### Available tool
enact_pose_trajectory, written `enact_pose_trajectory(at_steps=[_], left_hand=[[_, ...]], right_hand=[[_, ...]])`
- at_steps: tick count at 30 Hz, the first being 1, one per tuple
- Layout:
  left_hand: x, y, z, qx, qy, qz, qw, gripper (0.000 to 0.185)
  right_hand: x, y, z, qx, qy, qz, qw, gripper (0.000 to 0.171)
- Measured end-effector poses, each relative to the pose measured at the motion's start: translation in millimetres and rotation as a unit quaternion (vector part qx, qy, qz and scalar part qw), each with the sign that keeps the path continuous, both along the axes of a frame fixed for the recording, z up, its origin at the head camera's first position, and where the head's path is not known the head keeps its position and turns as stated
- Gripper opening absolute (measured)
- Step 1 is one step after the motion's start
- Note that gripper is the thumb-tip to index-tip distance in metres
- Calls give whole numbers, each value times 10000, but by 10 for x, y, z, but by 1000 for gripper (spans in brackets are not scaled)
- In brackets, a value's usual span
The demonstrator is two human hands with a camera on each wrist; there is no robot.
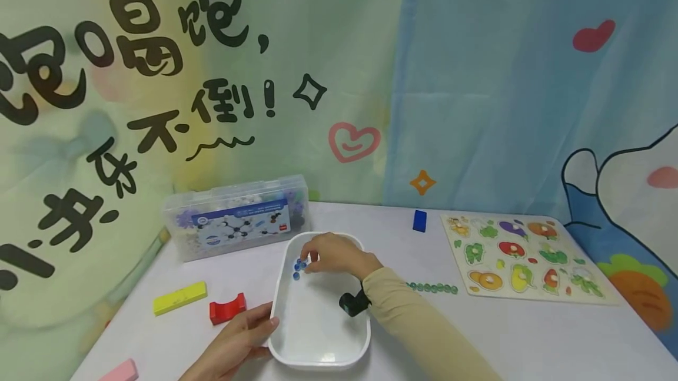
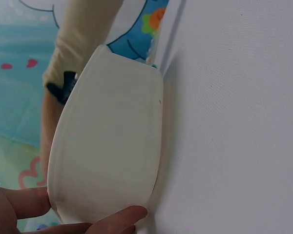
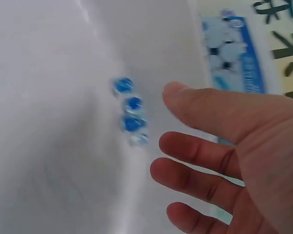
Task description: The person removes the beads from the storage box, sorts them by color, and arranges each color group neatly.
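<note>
Glossy white plastic tray [image 1: 318, 340], glassy beads [image 1: 299, 266]

One white tray [image 1: 318, 351] — four blue beads [image 3: 131, 113] — three blocks [image 1: 179, 298].

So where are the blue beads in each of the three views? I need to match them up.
Head view: blue beads lie in the far left part of the white tray, just left of the right hand.
Left wrist view: not in it; only the tray's underside and outer rim show.
Right wrist view: beads left of centre, beside the fingertips.
Shared landmark: the white tray.
</note>
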State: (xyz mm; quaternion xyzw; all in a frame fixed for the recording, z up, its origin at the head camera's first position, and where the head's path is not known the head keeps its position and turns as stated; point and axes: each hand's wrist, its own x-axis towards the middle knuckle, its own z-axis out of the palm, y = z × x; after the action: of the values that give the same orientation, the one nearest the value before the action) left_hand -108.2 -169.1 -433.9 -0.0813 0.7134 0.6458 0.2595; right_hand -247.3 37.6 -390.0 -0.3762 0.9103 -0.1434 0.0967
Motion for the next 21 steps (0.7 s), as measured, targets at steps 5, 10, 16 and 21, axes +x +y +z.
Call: enact_pose_trajectory(at_steps=[5,10,16,21], left_hand=[[0,3,-9,72,-42,-22,10000,79],[-2,11,-6,69,-44,-1,10000,79],[1,0,0,108,11,-43,9999,79],[-10,-5,-3,87,-14,-73,9999,79]], right_hand=[[-51,-189,-188,446,49,-227,9987,23],[-44,-261,-248,613,282,-433,9968,27],[-34,-302,-266,702,422,-499,9954,21],[-30,-319,-282,813,476,-524,9942,16]])
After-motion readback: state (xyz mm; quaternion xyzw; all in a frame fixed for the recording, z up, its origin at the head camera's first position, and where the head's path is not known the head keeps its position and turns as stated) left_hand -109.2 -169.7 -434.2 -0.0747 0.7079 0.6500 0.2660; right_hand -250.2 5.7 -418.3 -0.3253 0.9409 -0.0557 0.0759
